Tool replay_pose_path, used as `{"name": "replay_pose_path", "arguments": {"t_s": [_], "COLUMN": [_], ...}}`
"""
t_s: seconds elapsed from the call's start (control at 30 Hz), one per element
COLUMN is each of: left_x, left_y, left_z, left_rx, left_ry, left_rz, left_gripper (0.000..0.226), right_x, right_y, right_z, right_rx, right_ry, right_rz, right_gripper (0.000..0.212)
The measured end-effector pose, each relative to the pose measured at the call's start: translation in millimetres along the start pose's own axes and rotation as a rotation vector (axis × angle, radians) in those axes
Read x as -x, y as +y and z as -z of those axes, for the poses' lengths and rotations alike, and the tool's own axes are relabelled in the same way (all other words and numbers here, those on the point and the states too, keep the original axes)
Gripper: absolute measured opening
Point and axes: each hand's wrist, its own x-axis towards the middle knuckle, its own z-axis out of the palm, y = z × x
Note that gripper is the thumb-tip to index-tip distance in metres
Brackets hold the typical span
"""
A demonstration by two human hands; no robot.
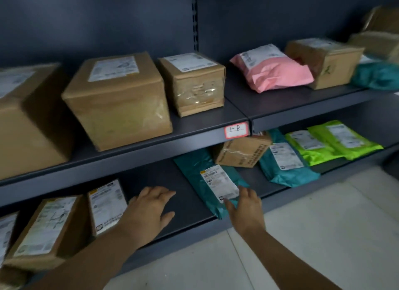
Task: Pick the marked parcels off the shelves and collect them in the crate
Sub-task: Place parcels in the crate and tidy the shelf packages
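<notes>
In the head view, we judge the task to be in its picking stage. We cannot count what is already collected, since the crate is out of view. Our right hand (247,205) reaches to the near end of a teal parcel (194,160) lying flat on the lower shelf (185,203). Its fingers (230,204) are loosely spread and touch the bag's edge beside the white label (219,182), not yet curled round it. Our left hand (151,212) is flat over a bare stretch of the same shelf, fingers straight and apart, holding nothing. So this parcel looks chosen but not lifted.

Many parcels sit on the shelves: brown boxes (116,95) and a pink bag (278,73) on the upper shelf (194,129), then green bags (345,142) and a second teal bag (287,166) below. We cannot tell which of these carry the mark, so the share left is uncertain.
</notes>
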Motion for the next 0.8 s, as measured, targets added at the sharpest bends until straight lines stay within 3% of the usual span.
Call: {"name": "replay_pose_path", "arguments": {"t_s": [0.17,0.3,0.4,0.6,0.8], "left_x": [-34,-59,-69,-65,-60], "left_y": [19,32,37,29,16], "left_z": [-12,-26,-43,-60,-63], "left_rx": [-0.008,0.054,0.179,0.329,0.483], "left_ry": [-0.021,-0.047,-0.092,-0.228,-0.183], "left_rz": [-0.049,-0.071,-0.013,0.118,0.149], "left_gripper": [0.054,0.053,0.054,0.058,0.055], "right_x": [-44,-63,-64,-47,-30], "right_y": [16,27,30,20,13], "right_z": [-10,-19,-32,-45,-52], "right_rx": [0.01,-0.07,0.004,-0.162,-0.224], "right_ry": [0.006,-0.115,-0.169,-0.258,-0.224], "right_rz": [-0.063,-0.138,-0.162,-0.13,-0.084], "right_gripper": [0.062,0.074,0.079,0.046,0.023]}}
